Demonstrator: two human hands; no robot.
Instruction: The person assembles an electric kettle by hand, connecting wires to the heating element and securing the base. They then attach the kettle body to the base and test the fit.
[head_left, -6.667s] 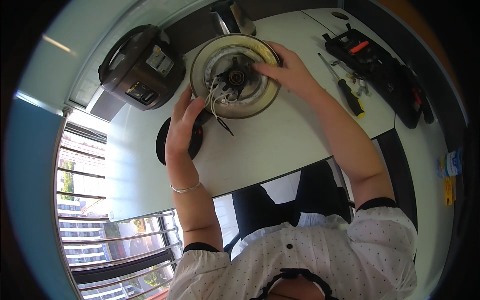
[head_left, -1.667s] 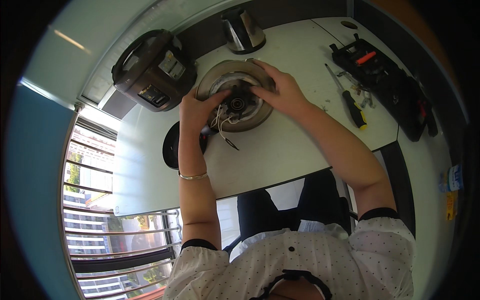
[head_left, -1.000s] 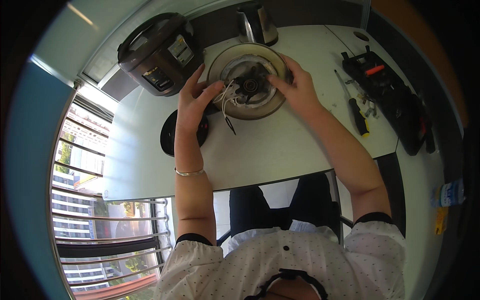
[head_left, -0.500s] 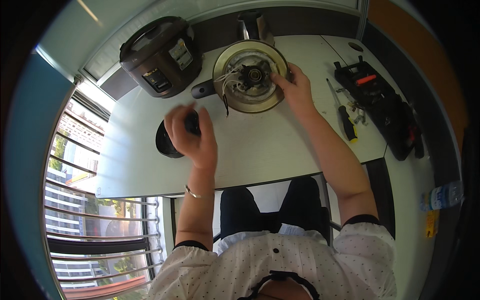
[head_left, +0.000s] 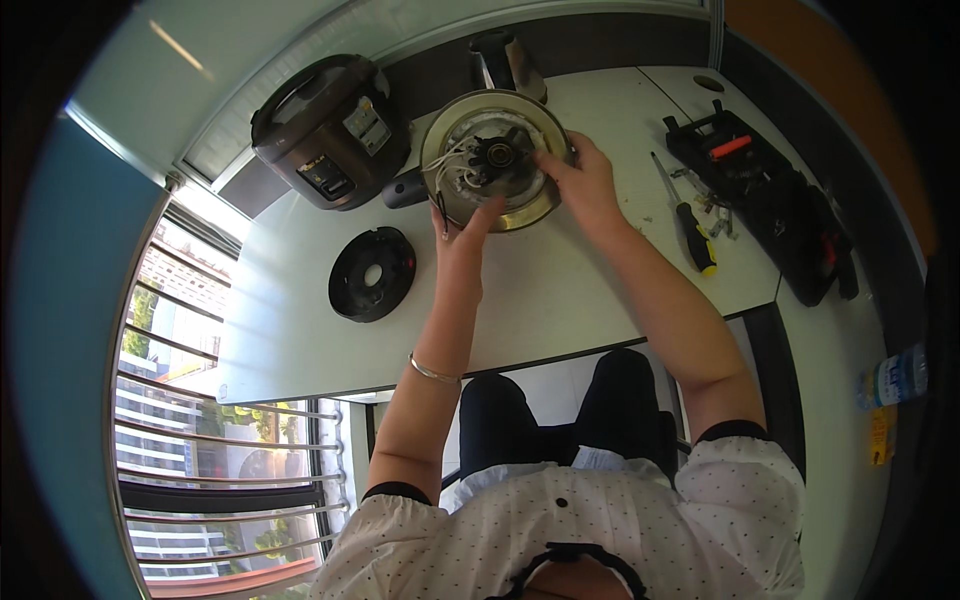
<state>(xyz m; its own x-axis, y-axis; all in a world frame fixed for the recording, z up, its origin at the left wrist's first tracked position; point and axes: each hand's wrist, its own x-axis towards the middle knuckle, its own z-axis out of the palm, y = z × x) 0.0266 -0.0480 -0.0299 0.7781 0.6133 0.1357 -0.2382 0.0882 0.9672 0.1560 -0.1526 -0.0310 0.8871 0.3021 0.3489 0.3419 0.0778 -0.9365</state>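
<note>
Two hands (head_left: 461, 230) (head_left: 588, 180) holding metal vessel (head_left: 538, 208), wired end (head_left: 499, 153) facing wearer (head_left: 562, 530), handle (head_left: 405, 188) leftward

We wear a white blouse (head_left: 640, 525) with dark dots, black sleeve bands (head_left: 732, 431), a silvery bangle (head_left: 431, 373) on the left arm (head_left: 422, 412) and seemingly black trousers (head_left: 498, 420).
</note>
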